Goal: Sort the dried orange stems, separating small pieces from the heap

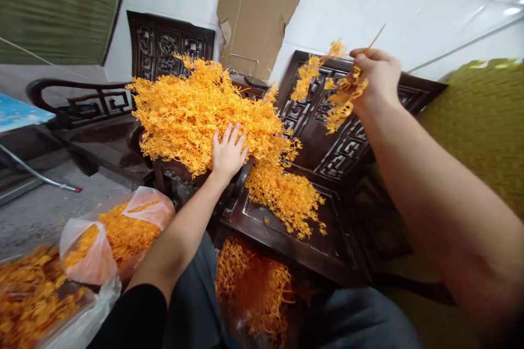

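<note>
- Bag (96,262): well filled.
- Heap (192,114): large; most work seems left here.
- Left hand (229,154): fingers spread, resting on the heap.
- Pile (284,196): smaller, on the seat (333,237) (done or waiting, I cannot tell).
- Right hand (376,73): pinching a sprig (344,102) by its stem, raised beside the heap.

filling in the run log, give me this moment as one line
left hand: on large orange pile | right hand: raised, holding orange sprigs | wooden seat: smaller orange heap
</note>
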A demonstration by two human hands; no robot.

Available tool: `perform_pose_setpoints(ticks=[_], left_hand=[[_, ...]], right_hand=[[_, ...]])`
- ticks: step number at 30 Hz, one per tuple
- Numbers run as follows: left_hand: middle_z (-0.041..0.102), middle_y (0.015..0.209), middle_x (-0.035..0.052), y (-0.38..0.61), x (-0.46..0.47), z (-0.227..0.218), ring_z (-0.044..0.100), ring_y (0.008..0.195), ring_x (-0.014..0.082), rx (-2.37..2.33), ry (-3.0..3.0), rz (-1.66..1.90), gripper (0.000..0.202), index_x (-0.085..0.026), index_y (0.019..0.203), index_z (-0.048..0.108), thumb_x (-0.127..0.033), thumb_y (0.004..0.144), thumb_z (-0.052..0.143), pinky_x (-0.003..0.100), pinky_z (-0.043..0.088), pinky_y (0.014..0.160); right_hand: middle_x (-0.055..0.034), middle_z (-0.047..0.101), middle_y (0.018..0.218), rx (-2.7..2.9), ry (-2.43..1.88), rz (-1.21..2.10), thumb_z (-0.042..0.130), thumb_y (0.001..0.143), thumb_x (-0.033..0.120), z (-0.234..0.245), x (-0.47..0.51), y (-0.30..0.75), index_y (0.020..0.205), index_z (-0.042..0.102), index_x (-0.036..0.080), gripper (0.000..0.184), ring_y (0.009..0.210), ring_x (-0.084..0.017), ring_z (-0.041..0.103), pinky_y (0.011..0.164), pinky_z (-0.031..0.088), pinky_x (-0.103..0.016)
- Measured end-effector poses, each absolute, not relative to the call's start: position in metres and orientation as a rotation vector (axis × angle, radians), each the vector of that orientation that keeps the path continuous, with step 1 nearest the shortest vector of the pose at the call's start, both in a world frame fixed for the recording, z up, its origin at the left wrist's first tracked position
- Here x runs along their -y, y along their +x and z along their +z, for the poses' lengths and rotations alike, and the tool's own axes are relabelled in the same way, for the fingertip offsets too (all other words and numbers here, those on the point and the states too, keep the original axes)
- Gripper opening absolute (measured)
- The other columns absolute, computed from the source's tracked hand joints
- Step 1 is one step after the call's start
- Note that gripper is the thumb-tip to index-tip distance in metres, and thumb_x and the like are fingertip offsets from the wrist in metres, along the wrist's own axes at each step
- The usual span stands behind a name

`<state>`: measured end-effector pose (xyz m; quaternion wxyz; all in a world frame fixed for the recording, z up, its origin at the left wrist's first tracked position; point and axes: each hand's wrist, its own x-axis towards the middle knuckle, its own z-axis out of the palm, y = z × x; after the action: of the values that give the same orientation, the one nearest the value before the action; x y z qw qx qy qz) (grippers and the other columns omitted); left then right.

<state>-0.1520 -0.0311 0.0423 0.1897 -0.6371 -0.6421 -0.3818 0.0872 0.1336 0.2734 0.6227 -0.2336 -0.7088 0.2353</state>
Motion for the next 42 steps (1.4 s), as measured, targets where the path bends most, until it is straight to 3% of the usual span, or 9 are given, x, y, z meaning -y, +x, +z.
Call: perform_pose_setpoints(ticks=[4,9,11,15,20,26,29,36,42], left_hand=[[0.045,0.165,0.0128,-0.131,0.044,0.055,0.037,0.155,0.0356,1.735,-1.772,-1.262,0.043,-0.020,0.139,0.066,-0.039,0.102,0.052,0.067,0.015,0.126],[0.078,0.122,0.0104,-0.072,0.074,0.066,0.069,0.118,0.0233,1.240,-2.281,-1.752,0.031,-0.019,0.110,0.077,-0.037,0.103,0.053,0.049,0.048,0.110],[0.078,0.121,0.0107,-0.044,0.081,0.063,0.071,0.116,0.0213,1.119,-2.663,-1.933,0.034,-0.018,0.114,0.077,-0.040,0.104,0.053,0.043,0.052,0.108],[0.073,0.134,0.0133,0.001,0.078,0.050,0.065,0.130,0.0234,1.299,-3.113,-2.378,0.046,-0.016,0.125,0.074,-0.047,0.107,0.045,0.042,0.050,0.114],[0.079,0.115,0.0135,0.025,0.062,0.026,0.074,0.108,0.0212,1.828,-2.909,-2.811,0.032,-0.013,0.117,0.074,-0.037,0.098,0.066,0.038,0.056,0.101],[0.081,0.103,0.0106,0.028,0.044,0.013,0.077,0.093,0.0206,2.023,-2.562,-2.799,0.038,-0.014,0.107,0.075,-0.048,0.089,0.075,0.038,0.060,0.093],[0.081,0.101,0.0085,0.032,0.038,0.010,0.076,0.092,0.0202,2.041,-2.523,-2.604,0.039,-0.015,0.106,0.077,-0.048,0.086,0.078,0.035,0.060,0.090],[0.072,0.076,0.0037,0.050,0.033,0.005,0.066,0.072,0.0132,2.255,-2.922,-2.116,0.038,-0.014,0.084,0.071,-0.048,0.099,0.060,0.027,0.053,0.078],[0.050,0.061,-0.0033,0.051,0.028,-0.002,0.044,0.059,0.0102,2.321,-3.121,-1.534,0.041,-0.016,0.073,0.061,-0.046,0.100,0.055,0.026,0.034,0.060]], right_hand=[[0.0032,0.053,0.066,1.558,-0.642,0.649,0.067,0.076,0.029,0.258,-0.093,0.138,0.088,0.069,0.023,0.014,0.049,-0.010,0.047,0.054,0.035,-0.030],[0.0003,0.062,0.078,1.579,-0.637,0.626,0.077,0.079,0.033,0.177,-0.023,0.173,0.092,0.074,0.028,0.014,0.052,-0.012,0.054,0.051,0.039,-0.031],[-0.0011,0.063,0.082,1.621,-0.701,0.480,0.070,0.091,0.035,0.134,0.007,0.181,0.097,0.075,0.034,0.008,0.056,-0.015,0.056,0.052,0.042,-0.035],[-0.0054,0.071,0.097,2.005,-0.685,0.139,0.064,0.091,0.024,0.054,0.054,0.191,0.114,0.073,0.043,0.031,0.087,-0.028,0.070,0.074,0.059,-0.051],[-0.0071,0.075,0.102,2.246,-0.634,0.197,0.062,0.090,0.021,-0.007,0.065,0.198,0.127,0.069,0.038,0.040,0.085,-0.029,0.074,0.072,0.064,-0.051],[-0.0063,0.071,0.119,2.082,-0.718,0.541,0.071,0.091,0.033,-0.027,0.047,0.215,0.135,0.061,0.040,0.046,0.108,-0.030,0.071,0.095,0.062,-0.056],[-0.0081,0.066,0.125,1.633,-0.830,0.846,0.078,0.087,0.042,-0.034,0.037,0.218,0.137,0.053,0.037,0.057,0.107,-0.027,0.071,0.090,0.065,-0.049],[-0.0142,0.065,0.133,1.507,-0.991,0.974,0.071,0.091,0.049,-0.038,0.018,0.215,0.142,0.057,0.026,0.057,0.117,-0.030,0.066,0.102,0.059,-0.052],[-0.0171,0.054,0.150,1.350,-0.843,1.218,0.069,0.088,0.062,-0.036,0.008,0.217,0.168,0.015,0.026,0.102,0.134,-0.032,0.059,0.110,0.054,-0.053]])
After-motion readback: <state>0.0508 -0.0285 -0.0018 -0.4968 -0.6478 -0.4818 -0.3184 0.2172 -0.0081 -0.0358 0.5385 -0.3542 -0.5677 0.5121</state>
